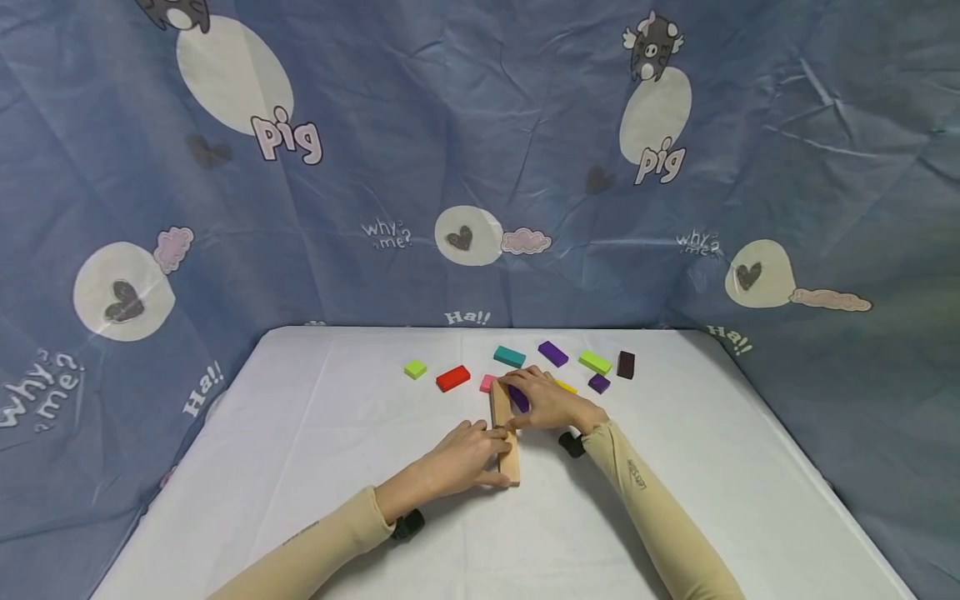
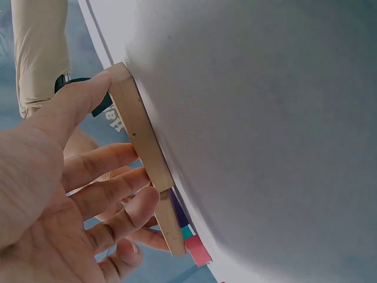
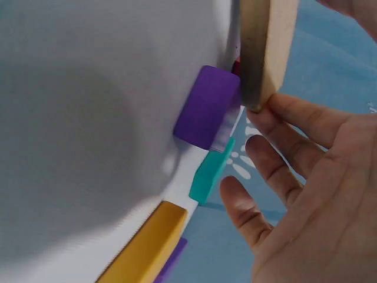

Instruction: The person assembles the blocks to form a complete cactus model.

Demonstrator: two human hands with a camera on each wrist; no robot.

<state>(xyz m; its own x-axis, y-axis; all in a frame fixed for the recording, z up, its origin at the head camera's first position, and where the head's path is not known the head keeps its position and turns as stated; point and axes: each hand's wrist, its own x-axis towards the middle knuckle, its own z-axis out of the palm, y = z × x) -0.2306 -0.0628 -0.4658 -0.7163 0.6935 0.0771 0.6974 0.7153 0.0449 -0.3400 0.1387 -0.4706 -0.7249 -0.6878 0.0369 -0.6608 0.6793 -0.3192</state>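
Note:
Two plain wooden blocks lie end to end in a line on the white table. My left hand (image 1: 459,460) holds the near wooden block (image 1: 510,467), with the thumb at its near end and fingertips against its side in the left wrist view. My right hand (image 1: 551,400) grips the far wooden block (image 1: 499,404), its fingertips at the far end in the right wrist view. Right beside that block, partly under the right hand, lies a purple block (image 3: 209,106). A pink block (image 2: 197,250) sits just past the far end.
Beyond the hands are scattered a red block (image 1: 453,379), a teal block (image 1: 510,357), a purple block (image 1: 553,353), lime blocks (image 1: 595,362), a dark brown block (image 1: 626,365) and a small purple block (image 1: 599,382). A yellow block (image 3: 144,247) is partly hidden behind the right hand.

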